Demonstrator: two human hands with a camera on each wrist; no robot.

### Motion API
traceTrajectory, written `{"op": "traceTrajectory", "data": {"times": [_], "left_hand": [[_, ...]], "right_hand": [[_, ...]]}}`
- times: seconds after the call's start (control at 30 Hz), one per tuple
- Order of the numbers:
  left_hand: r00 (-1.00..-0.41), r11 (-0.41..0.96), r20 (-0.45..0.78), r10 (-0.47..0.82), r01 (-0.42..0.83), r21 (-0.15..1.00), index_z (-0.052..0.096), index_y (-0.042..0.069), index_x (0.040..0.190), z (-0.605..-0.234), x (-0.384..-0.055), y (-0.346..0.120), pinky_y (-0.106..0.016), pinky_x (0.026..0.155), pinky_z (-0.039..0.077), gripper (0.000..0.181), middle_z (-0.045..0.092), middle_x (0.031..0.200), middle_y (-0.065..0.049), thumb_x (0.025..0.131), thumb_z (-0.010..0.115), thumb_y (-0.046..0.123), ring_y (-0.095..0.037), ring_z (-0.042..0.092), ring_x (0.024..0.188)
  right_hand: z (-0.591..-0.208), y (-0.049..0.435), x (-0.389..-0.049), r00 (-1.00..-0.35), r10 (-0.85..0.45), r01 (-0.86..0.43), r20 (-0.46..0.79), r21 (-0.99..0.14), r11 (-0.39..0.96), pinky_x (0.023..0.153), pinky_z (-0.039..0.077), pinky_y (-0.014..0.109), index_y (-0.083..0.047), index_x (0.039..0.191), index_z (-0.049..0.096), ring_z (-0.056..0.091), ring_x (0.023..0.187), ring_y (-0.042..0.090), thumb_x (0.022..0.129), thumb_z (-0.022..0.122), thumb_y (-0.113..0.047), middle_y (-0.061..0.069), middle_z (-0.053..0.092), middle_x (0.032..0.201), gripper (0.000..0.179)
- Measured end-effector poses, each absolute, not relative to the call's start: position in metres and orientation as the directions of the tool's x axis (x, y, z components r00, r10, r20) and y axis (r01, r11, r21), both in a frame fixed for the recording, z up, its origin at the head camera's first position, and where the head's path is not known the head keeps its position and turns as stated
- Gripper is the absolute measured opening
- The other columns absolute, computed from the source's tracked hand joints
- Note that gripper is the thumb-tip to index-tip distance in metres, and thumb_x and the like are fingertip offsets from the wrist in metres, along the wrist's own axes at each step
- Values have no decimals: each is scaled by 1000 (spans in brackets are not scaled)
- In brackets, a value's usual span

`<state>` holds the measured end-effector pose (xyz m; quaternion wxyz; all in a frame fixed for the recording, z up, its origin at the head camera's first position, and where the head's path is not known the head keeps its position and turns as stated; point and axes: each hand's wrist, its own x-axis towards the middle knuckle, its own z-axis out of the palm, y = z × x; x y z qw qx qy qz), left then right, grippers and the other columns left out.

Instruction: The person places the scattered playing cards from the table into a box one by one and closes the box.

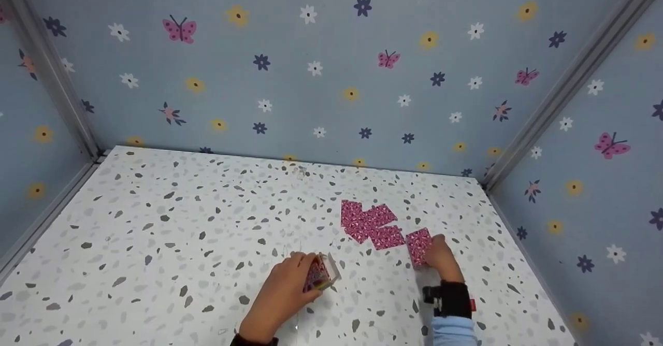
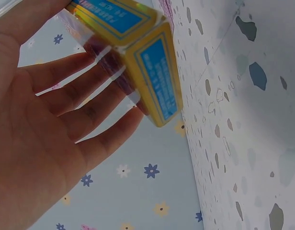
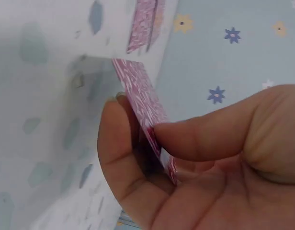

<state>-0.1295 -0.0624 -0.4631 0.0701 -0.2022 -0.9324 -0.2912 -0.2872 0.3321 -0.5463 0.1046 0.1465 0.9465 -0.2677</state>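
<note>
My left hand (image 1: 284, 290) grips a small card box (image 1: 320, 273) between thumb and fingers, with its white flap raised on the right side. In the left wrist view the box (image 2: 154, 79) shows yellow and blue printed faces; the print is too blurred to read. My right hand (image 1: 441, 258) pinches a pink patterned playing card (image 1: 418, 246) between thumb and curled fingers. The right wrist view shows this card (image 3: 142, 91) held tilted over the table; whether it is one card or several cannot be told. Left of it, several matching cards (image 1: 362, 224) lie overlapping on the table.
The white speckled table (image 1: 171, 232) meets a blue flowered wall (image 1: 311, 97) at the back. Similar panels stand at the left and right (image 1: 575, 180), joined by grey metal posts (image 1: 564, 87).
</note>
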Motion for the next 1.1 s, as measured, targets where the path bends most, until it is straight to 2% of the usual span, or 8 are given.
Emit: {"op": "traceTrajectory", "data": {"times": [0.1,0.23,0.37,0.63,0.77,0.93,1.1], "left_hand": [[-908,749,248,338,419,514,52,3,125,-463,-129,-62,-41,82,46,63,56,107,-8,75,74,35,-20,55,91],[-904,751,260,341,428,502,52,3,123,-464,-128,-62,-41,81,46,63,56,105,-7,75,74,36,-18,55,89],[-899,754,280,338,437,492,53,3,122,-465,-128,-61,-40,80,46,61,56,104,-6,75,74,35,-19,55,89],[-901,754,273,338,433,494,53,3,122,-466,-129,-59,-42,81,46,60,56,105,-6,74,75,33,-19,55,90],[-906,745,247,343,422,517,53,3,123,-465,-130,-57,-43,81,46,60,57,105,-6,75,74,34,-19,55,90],[-907,746,246,341,420,517,53,2,123,-464,-130,-57,-44,83,47,62,58,106,-8,74,75,33,-21,56,92],[-900,744,275,338,435,507,54,1,121,-464,-130,-58,-38,78,49,62,57,101,-6,72,76,31,-19,55,86]], "right_hand": [[-474,286,-240,-944,220,325,-248,-566,757,77,47,41,15,124,28,52,87,31,85,42,7,33,50,109,42],[-442,265,-217,-961,188,275,-202,-663,696,66,52,32,13,120,39,57,74,22,85,40,7,24,53,95,36],[-432,252,-207,-974,168,224,-151,-737,638,61,55,31,6,123,50,58,66,16,89,44,2,22,55,97,35],[-407,213,-186,-998,44,65,-48,-819,570,51,55,31,-1,120,57,54,58,16,91,50,3,16,50,94,30],[-398,198,-177,-999,-38,-19,-2,-841,541,52,55,32,0,119,55,54,67,18,89,52,8,18,51,98,32],[-394,187,-170,-985,-172,-112,27,-854,508,55,56,35,2,120,48,57,70,19,87,55,7,21,53,101,33],[-399,178,-169,-947,-321,-161,4,-871,463,58,57,36,4,118,46,58,70,16,88,56,3,20,53,99,32]]}}
